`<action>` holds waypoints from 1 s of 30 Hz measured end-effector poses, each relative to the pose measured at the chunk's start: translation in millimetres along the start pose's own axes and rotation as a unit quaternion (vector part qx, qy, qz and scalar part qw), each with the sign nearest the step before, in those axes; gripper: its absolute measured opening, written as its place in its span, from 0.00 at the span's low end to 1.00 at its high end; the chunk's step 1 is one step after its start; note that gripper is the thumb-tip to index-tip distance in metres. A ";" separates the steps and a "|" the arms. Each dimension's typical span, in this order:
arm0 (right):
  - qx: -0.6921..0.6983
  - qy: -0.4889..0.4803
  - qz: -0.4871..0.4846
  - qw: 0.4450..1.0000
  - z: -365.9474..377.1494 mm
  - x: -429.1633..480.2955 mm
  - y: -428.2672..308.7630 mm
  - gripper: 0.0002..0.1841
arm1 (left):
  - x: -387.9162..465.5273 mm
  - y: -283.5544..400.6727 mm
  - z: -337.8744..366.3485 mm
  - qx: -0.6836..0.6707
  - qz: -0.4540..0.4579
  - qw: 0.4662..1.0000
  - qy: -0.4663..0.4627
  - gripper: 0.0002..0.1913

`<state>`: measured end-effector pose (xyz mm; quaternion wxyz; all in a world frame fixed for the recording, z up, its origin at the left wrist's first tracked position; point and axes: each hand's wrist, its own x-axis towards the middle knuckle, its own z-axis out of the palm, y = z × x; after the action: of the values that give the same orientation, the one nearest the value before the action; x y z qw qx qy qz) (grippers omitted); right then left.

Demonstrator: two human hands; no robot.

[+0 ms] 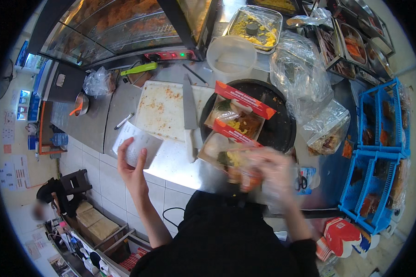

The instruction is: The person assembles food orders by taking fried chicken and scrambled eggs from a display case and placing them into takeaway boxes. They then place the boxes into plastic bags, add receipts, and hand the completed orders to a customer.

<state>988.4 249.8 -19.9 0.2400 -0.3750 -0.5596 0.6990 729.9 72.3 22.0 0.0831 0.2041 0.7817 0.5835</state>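
My left hand (pixel 135 166) pinches a printed paper slip (pixel 135 143) between thumb and fingers, above the front edge of the steel counter. My right hand (pixel 272 169) is blurred, seemingly in a clear plastic glove, over the right side of the nearer food box (pixel 213 150). Whether its fingers grip anything cannot be made out. That box contains white rice, greens and yellow crumbled food. Just behind it, a second food box (pixel 215 112) with a red printed band sits on a round black board (pixel 280 131) and holds similar food with a brown piece.
A large knife (pixel 190 104) lies over the right part of a stained white cutting board (pixel 159 114). Behind are a plastic tub (pixel 231 57) and a glass heated cabinet (pixel 121 31). Plastic bags (pixel 301 72) and blue baskets (pixel 383 119) stand right. A person (pixel 52 197) is at lower left.
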 end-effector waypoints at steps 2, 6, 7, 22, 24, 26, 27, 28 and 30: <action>-0.050 0.082 -0.013 0.995 55.3 14.4 61.9 0.09 | 3.8 -12.2 -6.9 0.020 -0.025 0.999 -0.044 0.21; -0.273 0.194 -0.109 0.936 100.6 11.8 80.9 0.07 | 12.0 -56.1 3.8 0.156 0.001 0.967 -0.201 0.21; -0.309 0.196 -0.176 0.914 101.2 0.2 73.4 0.07 | 11.6 -72.5 10.7 0.225 0.057 0.943 -0.240 0.23; -0.178 0.066 0.057 0.980 -19.3 147.0 76.7 0.16 | 35.3 -110.6 42.2 0.113 0.096 0.939 -0.311 0.29; -0.574 -0.105 -0.029 0.811 18.3 137.2 -3.4 0.21 | 41.8 -108.4 18.7 0.091 0.076 0.956 -0.269 0.28; -0.641 0.017 -0.140 0.755 56.7 85.8 -24.5 0.23 | 43.6 -94.6 -4.8 0.072 0.071 0.965 -0.243 0.26; -0.664 0.079 -0.197 0.717 74.0 59.4 -22.8 0.24 | 41.1 -87.5 -12.1 0.047 0.067 0.958 -0.274 0.25; -0.437 0.034 -0.175 0.882 95.3 43.5 -19.2 0.26 | 38.1 -76.5 -10.0 0.012 0.065 0.945 -0.322 0.24; -0.491 -0.086 -0.102 0.861 102.8 -21.2 20.4 0.25 | 26.3 -48.3 -19.0 -0.046 0.061 0.939 -0.336 0.16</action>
<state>921.4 166.5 -24.6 0.0454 -0.3236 -0.8837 0.3352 688.4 55.2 -15.1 0.3145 0.4310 0.6666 0.5205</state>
